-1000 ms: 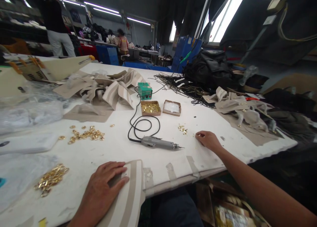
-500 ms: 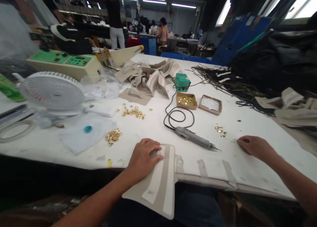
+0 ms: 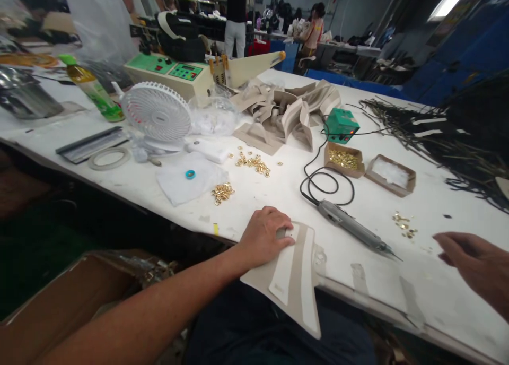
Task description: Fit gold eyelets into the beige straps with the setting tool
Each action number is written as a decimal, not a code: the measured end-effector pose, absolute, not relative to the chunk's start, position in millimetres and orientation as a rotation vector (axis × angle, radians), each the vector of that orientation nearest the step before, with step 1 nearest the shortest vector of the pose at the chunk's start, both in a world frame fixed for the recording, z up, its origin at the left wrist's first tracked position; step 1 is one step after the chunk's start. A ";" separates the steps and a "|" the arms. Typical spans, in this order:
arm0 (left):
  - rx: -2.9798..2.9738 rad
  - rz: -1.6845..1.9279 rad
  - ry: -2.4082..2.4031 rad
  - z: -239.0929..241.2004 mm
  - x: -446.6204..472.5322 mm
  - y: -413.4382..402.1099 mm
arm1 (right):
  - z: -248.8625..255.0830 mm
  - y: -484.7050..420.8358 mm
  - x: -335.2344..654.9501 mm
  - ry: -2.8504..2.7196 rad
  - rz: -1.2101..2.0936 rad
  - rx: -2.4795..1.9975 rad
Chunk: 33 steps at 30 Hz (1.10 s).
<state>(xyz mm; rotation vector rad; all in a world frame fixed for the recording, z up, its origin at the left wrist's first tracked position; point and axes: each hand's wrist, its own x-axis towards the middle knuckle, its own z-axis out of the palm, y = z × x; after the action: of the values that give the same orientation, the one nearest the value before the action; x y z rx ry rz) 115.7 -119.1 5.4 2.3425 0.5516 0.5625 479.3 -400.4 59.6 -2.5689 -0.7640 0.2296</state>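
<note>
My left hand (image 3: pixel 265 239) is closed on the upper left edge of a beige fabric panel (image 3: pixel 295 272) with white strips, thumb and fingers near its top corner. The panel's lower part hangs over the table's front edge. Over the table at the right, my right hand (image 3: pixel 475 267) has its fingers curled together; whatever they may hold is hidden. Left of those fingertips lie a few small gold pieces (image 3: pixel 404 226) and some tiny pale bits. A grey electric screwdriver (image 3: pixel 352 228) rests between my hands, its bit pointing to the lower right.
Beyond the screwdriver stand a box of gold parts (image 3: pixel 344 159), a box with white contents (image 3: pixel 392 174) and a green power unit (image 3: pixel 341 126). Gold rings (image 3: pixel 222 193), a white fan (image 3: pixel 157 113) and beige pieces (image 3: pixel 282 113) lie leftward and behind. People are in the background.
The view has swung to the left, so the table's things appear farther right. My left hand stays on the panel; my right hand remains curled near the small gold pieces.
</note>
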 end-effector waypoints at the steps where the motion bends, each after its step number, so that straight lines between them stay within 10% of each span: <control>1: 2.342 0.562 0.549 5.3 115.7 -119.0 | 66.5 -384.7 454.7 -0.685 0.166 -2.560; 7: 2.338 0.576 0.542 5.1 114.8 -119.1 | 65.5 -275.5 309.6 -1.296 0.727 -2.085; 33: 2.379 0.575 0.510 2.5 112.5 -118.5 | 38.4 -232.0 262.8 -1.201 0.775 -2.188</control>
<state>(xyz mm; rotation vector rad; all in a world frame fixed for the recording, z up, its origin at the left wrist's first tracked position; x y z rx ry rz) 112.5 -118.5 2.5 2.3790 0.5098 0.5752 262.8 -232.0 38.4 -2.1883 -1.2009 0.7751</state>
